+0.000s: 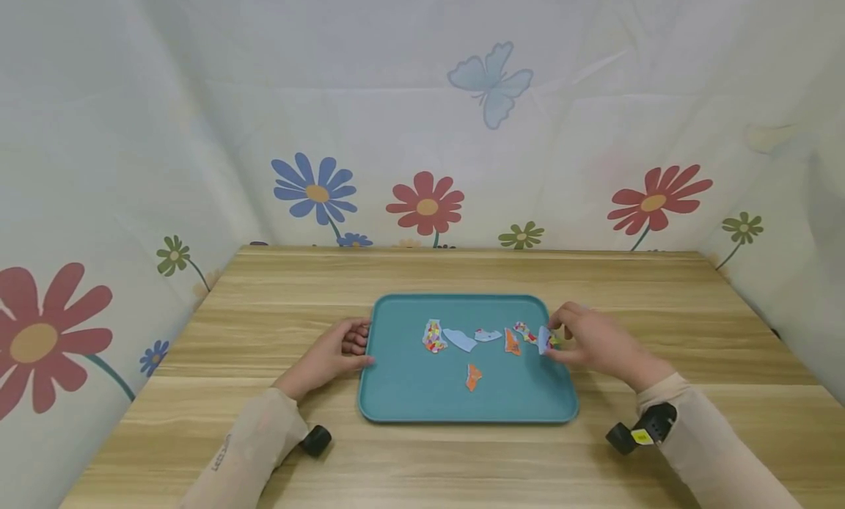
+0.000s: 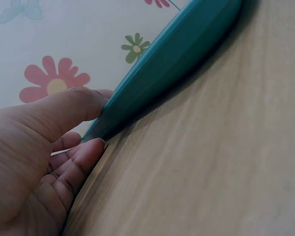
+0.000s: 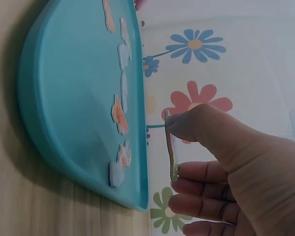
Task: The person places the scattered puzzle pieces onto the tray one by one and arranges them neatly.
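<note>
My left hand [image 1: 339, 348] holds the left rim of a teal tray [image 1: 416, 403]. The left wrist view shows the thumb on the tray's edge and the other fingers curled by its underside. Between thumb and fingertips, my right hand [image 1: 594, 344] pinches a thin paper cutout [image 3: 171, 147], seen nearly edge-on, by the tray's right end. Across the tray lie a multicoloured cutout [image 1: 433, 337], a pale blue one [image 1: 460, 339], a white one [image 1: 488, 336], two orange ones, upper [image 1: 512, 341] and lower [image 1: 474, 377], and a curved colourful one [image 1: 524, 331].
The tray rests on a wood-grain table [image 1: 462, 465]. A white cloth [image 1: 370, 91] printed with flowers and a butterfly hangs behind and beside it. Black straps with small devices sit at the left wrist [image 1: 317, 441] and right wrist [image 1: 653, 425].
</note>
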Demonstrator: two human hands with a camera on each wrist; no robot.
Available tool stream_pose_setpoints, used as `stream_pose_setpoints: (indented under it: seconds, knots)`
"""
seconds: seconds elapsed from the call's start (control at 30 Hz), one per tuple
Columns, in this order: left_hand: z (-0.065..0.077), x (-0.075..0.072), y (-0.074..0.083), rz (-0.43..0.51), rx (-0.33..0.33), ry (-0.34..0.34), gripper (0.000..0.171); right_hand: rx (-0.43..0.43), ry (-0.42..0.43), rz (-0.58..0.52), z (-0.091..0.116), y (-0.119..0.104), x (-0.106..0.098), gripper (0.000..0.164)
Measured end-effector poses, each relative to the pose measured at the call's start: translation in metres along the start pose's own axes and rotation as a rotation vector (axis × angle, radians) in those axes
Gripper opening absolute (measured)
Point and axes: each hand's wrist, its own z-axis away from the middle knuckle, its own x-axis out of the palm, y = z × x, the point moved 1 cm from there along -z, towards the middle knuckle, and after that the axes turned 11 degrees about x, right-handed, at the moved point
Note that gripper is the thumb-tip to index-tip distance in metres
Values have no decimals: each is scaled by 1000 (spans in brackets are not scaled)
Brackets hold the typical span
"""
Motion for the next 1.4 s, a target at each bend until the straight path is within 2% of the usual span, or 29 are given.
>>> stream_pose_setpoints:
  seconds: [0.4, 0.73, 1.0, 1.17, 1.4]
  knots:
    - [0, 0, 0, 4, -19, 3, 70, -61, -1, -9, -1, -15, 13, 36]
    - [1, 0, 0, 1, -13, -5, 69, -182, 34, 35, -2, -28, 23, 34]
    - [2, 0, -1, 3, -17, -9, 69, -198, -29, -7, -3, -39, 33, 35]
    - [1, 0, 0, 2, -12, -9, 69, -224, -27, 5, -3, -43, 39, 34]
    - [0, 0, 0, -6, -13, -9, 68, -211, -36, 38, -4, -52, 45, 35]
